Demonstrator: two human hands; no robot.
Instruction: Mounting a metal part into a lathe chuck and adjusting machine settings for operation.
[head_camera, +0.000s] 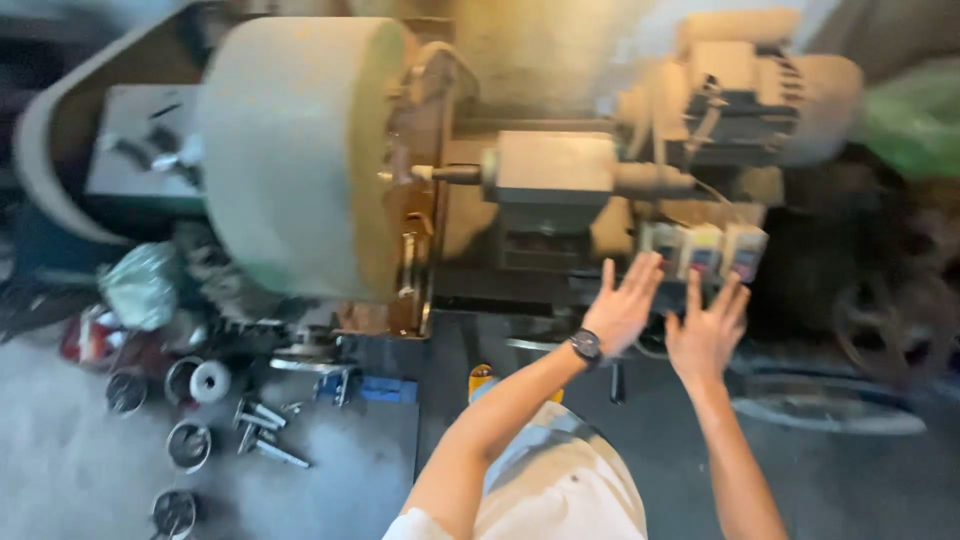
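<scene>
**Desk:** What's in hand at this moment?

**Operator:** I have both hands raised toward the row of switch boxes (705, 250) mounted on the machine's front, below the motor (745, 95). My left hand (622, 305), wristwatch (586, 345) on it, is spread flat with fingers splayed, its tips just short of the leftmost box. My right hand (708, 328) is likewise wide open beside it, fingertips near the lower edge of the boxes. Neither has hold of anything. I read it as the approach to the controls, contact not yet made; the next move, as I judge it, calls for one fingertip on one box without brushing its neighbours, which sit touching each other.

**Desk:** And around them?

**Operator:** Left of the boxes, a grey block housing (555, 175) carries a short spindle (445, 174) toward the big pale drum (295, 150). The frame is blurred, so I cannot tell if anything turns. Nothing stands between my hands and the boxes. Farther out, on the floor at left, lie metal rings (188, 445), bolts (265, 435) and a crumpled bag (140, 285); a spoked wheel (895, 325) sits at right.
</scene>
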